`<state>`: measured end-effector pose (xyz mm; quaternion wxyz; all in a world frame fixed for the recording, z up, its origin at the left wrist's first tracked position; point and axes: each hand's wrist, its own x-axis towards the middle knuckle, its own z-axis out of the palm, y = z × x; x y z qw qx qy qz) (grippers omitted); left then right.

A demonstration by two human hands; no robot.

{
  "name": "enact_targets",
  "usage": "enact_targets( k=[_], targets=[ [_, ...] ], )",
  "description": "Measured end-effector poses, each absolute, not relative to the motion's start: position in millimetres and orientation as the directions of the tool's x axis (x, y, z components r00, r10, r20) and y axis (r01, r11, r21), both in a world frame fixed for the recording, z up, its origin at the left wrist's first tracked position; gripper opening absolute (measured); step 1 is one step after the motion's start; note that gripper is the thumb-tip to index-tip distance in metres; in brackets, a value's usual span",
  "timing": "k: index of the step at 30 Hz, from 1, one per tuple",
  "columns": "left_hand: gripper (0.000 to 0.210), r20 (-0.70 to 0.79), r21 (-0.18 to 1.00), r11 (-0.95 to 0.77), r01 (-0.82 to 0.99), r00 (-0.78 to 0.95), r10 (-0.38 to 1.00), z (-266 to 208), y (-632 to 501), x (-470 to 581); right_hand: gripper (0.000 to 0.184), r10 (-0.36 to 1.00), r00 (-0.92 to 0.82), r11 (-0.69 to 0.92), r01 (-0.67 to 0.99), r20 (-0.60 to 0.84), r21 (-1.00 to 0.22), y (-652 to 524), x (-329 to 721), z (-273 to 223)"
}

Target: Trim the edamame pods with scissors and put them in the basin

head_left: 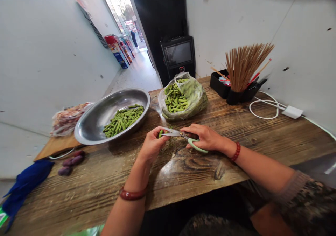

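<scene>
Between the fingertips of my left hand is a green edamame pod, pinched close to the scissor blades. My right hand grips a pair of scissors with pale green handles, and the blades are parted around the pod's end. Small green trimmings lie on the wood beneath. Beyond my left hand, a wide metal basin holds a heap of edamame pods. Straight ahead of my hands stands a clear plastic bag full of more pods.
The wooden table bears purple oblong items, a blue cloth and a bagged pinkish item at left. At right are a black holder with wooden skewers and a white cable with an adapter.
</scene>
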<state>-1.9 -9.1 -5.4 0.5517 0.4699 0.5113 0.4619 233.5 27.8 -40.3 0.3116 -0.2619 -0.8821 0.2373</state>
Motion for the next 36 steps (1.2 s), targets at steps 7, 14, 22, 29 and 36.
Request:
enact_targets(
  k=[7,14,22,29,36],
  targets=[
    [0.027,-0.089,0.993,0.085,0.081,0.046,0.995,-5.2,-9.8,4.4,0.06,0.609,-0.668,0.751,0.314,0.427,-0.581,26.2,232.3,-39.5],
    [0.023,-0.097,0.992,0.093,0.086,0.035,0.995,-3.4,-10.2,4.8,0.06,0.607,-0.677,0.747,0.307,0.417,-0.59,25.4,231.9,-38.3],
    [0.021,-0.095,0.995,0.093,0.034,0.054,0.994,-3.3,-9.8,4.6,0.053,0.598,-0.676,0.747,0.277,0.43,-0.604,27.5,232.2,-43.0],
    [0.024,-0.13,0.991,0.128,0.025,0.086,0.988,-4.5,-9.6,1.1,0.051,0.596,-0.669,0.756,0.282,0.444,-0.591,28.3,231.7,-45.5],
    [0.032,-0.177,0.977,0.18,-0.11,0.039,0.984,-5.3,-8.9,-0.5,0.048,0.687,-0.589,0.663,0.267,0.426,-0.7,32.7,229.7,-48.9]
  ],
)
